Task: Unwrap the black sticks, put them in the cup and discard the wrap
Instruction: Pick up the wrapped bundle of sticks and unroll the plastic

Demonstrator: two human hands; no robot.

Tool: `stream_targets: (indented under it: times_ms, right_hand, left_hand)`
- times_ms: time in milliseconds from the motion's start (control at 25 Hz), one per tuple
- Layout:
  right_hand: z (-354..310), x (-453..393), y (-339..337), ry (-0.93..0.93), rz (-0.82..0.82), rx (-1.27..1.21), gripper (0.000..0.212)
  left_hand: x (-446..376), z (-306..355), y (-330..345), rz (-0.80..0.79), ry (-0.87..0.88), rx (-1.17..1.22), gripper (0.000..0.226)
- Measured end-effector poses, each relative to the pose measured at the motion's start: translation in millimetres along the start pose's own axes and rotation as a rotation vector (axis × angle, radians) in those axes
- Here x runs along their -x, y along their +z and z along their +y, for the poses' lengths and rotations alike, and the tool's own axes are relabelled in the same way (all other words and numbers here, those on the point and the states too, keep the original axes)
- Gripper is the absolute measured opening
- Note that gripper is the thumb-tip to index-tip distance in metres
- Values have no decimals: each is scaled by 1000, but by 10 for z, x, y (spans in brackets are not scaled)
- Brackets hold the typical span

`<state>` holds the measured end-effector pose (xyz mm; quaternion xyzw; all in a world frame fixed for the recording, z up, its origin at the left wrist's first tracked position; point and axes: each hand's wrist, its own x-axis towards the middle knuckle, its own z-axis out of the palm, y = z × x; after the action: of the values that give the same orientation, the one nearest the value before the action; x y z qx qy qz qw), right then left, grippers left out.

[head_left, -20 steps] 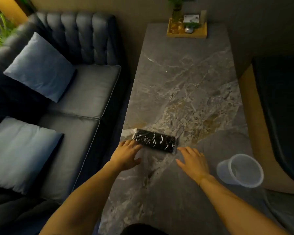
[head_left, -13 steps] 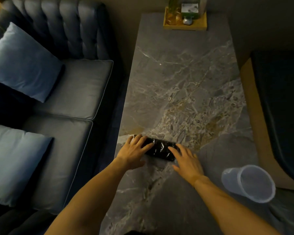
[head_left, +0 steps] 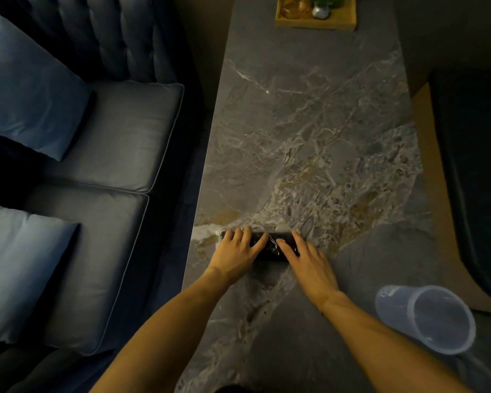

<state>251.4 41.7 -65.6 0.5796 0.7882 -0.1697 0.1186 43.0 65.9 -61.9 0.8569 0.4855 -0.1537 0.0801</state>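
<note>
Dark marbled tabletop (head_left: 309,123) is carrying the wrapped black sticks (head_left: 270,246) near its front left edge. Left hand (head_left: 234,255) and right hand (head_left: 309,263) are lying on them, fingers spread flat, gripping nothing. Clear cup (head_left: 428,319) is standing well apart at right.

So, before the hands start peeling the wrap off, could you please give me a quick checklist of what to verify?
1. Wrapped bundle of black sticks lies flat on the marble table: ok.
2. Left hand rests on the bundle's left end: ok.
3. Right hand has fingers on its right end: ok.
4. Loose edge of the wrap found and pinched: cannot tell; fingers lie flat and cover it.
5. Clear plastic cup upright, empty, by the right forearm: ok.
6. Bin or spot for the discarded wrap in view: not ok, none visible.
</note>
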Motion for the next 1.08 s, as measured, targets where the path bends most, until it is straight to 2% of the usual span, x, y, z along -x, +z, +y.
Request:
stream_targets:
  times_ms: [200, 360, 520, 600, 680, 800, 880, 1080]
  right_hand:
    - [2, 249, 57, 30, -8, -77, 86]
    - [37, 474, 60, 8, 35, -180, 68]
    - [75, 716, -118, 61, 61, -564, 38]
    - [101, 847, -217, 130, 22, -771, 37]
    - [108, 971, -305, 168, -36, -1081, 38]
    - [50, 1190, -432, 257, 29, -1418, 16]
    - [0, 1333, -474, 297, 81, -1549, 19]
    - [-90, 1551, -575, 286, 126, -1532, 30]
  left_hand:
    - [173, 139, -10, -45, -10, 51, 61]
    - [378, 230, -39, -108, -12, 183, 51]
    - [561, 344, -183, -228, -98, 406, 40]
    - [678, 379, -257, -323, -167, 648, 34]
    - [806, 433, -342, -358, -208, 921, 33]
    - [1000, 619, -506, -329, -221, 1290, 36]
    - [1103, 800, -600, -312, -220, 1445, 42]
    - [1177, 1236, -751, -132, -200, 1551, 34]
